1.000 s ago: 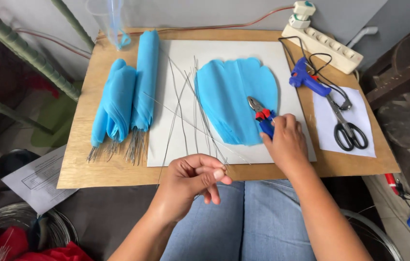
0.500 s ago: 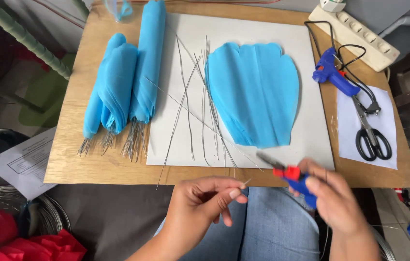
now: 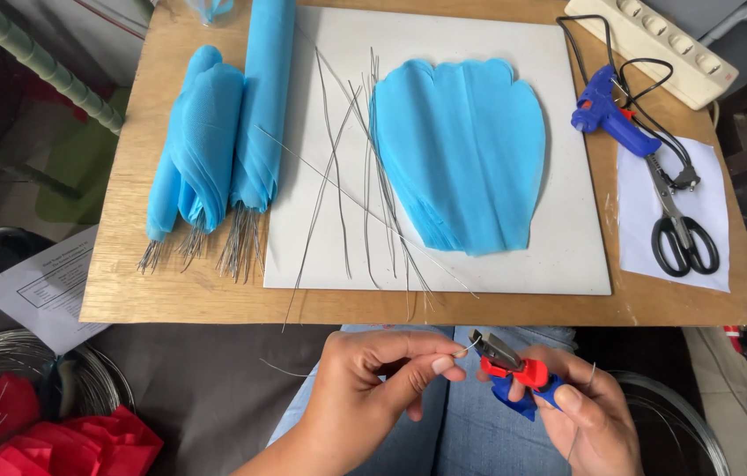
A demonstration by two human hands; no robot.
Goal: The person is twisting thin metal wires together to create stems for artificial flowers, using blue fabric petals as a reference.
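Note:
My left hand (image 3: 378,383) pinches the end of a thin grey wire (image 3: 470,345) between thumb and forefinger, above my lap. My right hand (image 3: 580,414) grips red-and-blue pliers (image 3: 510,366), whose jaws meet the wire tip right beside my left fingertips. On the wooden board (image 3: 171,295) above lies a white sheet (image 3: 567,256) with a stack of blue petal-shaped fabric pieces (image 3: 462,150) and several loose straight wires (image 3: 343,185).
Rolled blue petal bundles with wire stems (image 3: 215,150) lie at the board's left. A blue glue gun (image 3: 607,119), black scissors (image 3: 682,234) and a power strip (image 3: 655,48) sit at the right. Wire coils (image 3: 30,361) and red fabric (image 3: 83,445) are at lower left.
My right hand lifted the pliers off the blue fabric and brought them down to my lap. The jaws now reach the wire end held by my left hand.

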